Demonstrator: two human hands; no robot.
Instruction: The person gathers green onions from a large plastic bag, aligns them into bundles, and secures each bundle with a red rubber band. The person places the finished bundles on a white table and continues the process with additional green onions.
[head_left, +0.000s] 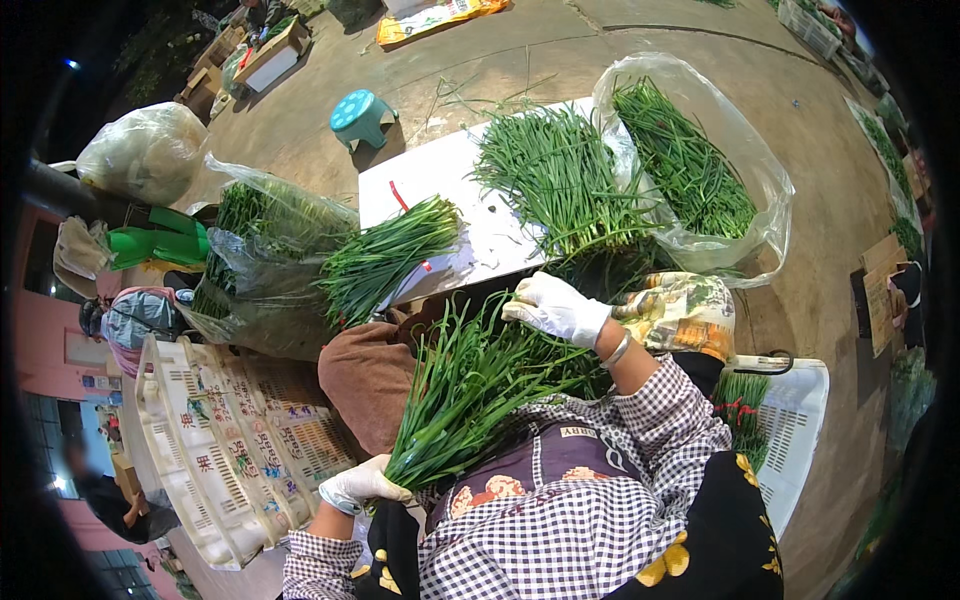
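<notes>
My left hand (365, 482), in a white glove, grips the lower end of a loose bunch of long green leaves (465, 390), which look like garlic chives. The bunch slants across my lap, its blades fanning up and to the right. My right hand (559, 307), also gloved, is above the upper part of the bunch with fingers curled; whether a blade is pinched there is unclear. Ahead stands a low white table (382, 180). A neat bundle of chives (397, 247) overhangs its near left edge, close to red tape (398, 196). A larger pile (555, 180) covers the right side.
A clear plastic bag (772, 195) of chives lies right of the table, another bag (285, 210) left. White plastic crates (240, 450) stand at my left; a white basket (799, 427) with banded chives is at my right. Beyond is a turquoise stool (360, 120). People work farther off.
</notes>
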